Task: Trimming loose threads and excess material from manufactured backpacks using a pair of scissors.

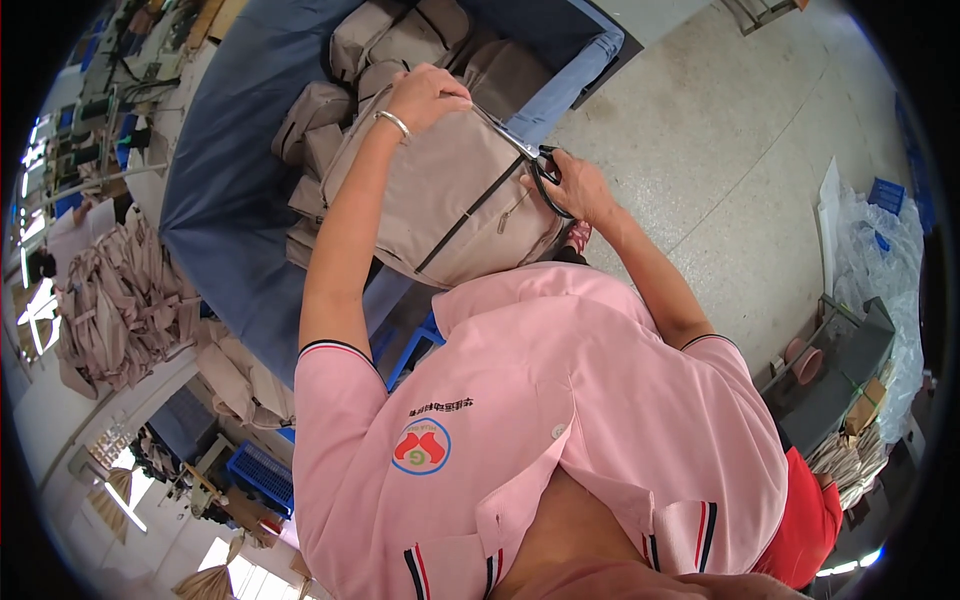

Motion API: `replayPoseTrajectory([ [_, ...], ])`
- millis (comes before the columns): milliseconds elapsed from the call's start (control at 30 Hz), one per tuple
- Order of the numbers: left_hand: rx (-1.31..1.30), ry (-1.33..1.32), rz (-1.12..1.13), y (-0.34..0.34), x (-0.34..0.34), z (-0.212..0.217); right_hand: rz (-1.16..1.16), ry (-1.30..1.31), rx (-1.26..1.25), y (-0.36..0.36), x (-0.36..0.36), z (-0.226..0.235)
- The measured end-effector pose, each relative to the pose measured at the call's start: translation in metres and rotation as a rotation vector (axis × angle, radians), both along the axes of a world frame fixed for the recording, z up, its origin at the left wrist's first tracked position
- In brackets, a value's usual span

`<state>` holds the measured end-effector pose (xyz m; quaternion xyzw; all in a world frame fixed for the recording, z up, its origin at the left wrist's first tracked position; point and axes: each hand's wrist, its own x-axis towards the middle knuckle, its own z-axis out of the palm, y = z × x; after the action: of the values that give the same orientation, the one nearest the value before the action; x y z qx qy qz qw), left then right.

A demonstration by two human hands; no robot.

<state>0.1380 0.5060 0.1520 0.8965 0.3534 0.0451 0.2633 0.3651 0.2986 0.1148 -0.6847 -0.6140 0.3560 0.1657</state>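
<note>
A beige fabric bag point(430, 190) rests in front of me against the near side of a large blue cloth-lined bin. It has a dark stripe and a small zip pull near its lower right side. My left hand point(428, 97) is closed on the bag's upper edge, with the fingertips partly hidden. At the bag's right edge, my right hand point(582, 192) grips a pair of scissors point(546, 185) by their black handles. The metal blades point up and left along that edge, toward my left hand.
More beige bags point(400, 40) are piled in the blue bin point(225, 170) beyond. At left hangs a bunch of beige fabric pieces point(125, 300). Clear plastic wrapping point(880, 270) and a grey container point(850, 360) stand at right on the concrete floor point(700, 150).
</note>
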Motion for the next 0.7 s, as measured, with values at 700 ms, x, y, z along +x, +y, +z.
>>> replayPoseTrajectory([
  [700, 0.013, -0.03, -0.035, 0.002, 0.001, -0.009, -0.062, 0.037, 0.075, 0.001, -0.003, -0.019],
])
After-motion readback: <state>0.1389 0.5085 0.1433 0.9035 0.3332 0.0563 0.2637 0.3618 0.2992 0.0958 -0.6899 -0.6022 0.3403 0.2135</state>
